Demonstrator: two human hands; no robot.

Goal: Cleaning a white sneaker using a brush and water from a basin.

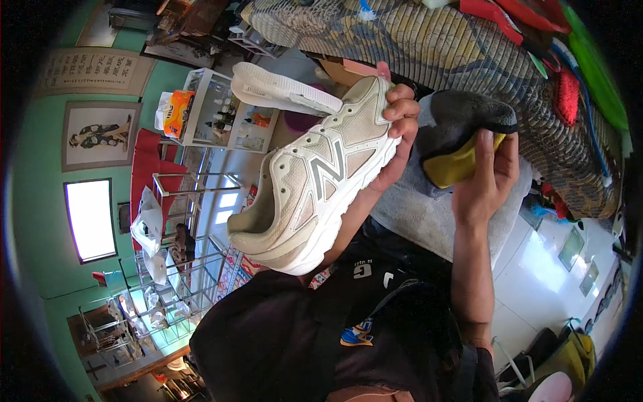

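A beige New Balance running shoe (321, 176) with a white sole is held up, tilted, before my chest. Its eyelets carry no laces, and the tongue (281, 88) is pulled out over the toe end. My left hand (399, 120) grips the shoe by the front of its sole, fingertips showing over the toe. In my right hand (487, 171) is a grey and yellow cloth (452, 158), pinched between thumb and fingers, apart from the shoe. A dark grey part of the cloth bundle (467, 113) covers what lies behind it. Across my lap lies a grey towel (427, 221).
Beyond my hands stands a table with a patterned cover (392, 35). On it are a red bristled brush (567, 98) and a green object (598, 70). A white shelf unit (211, 110) and metal racks (166, 291) stand to the left. Bags (577, 357) lie at lower right.
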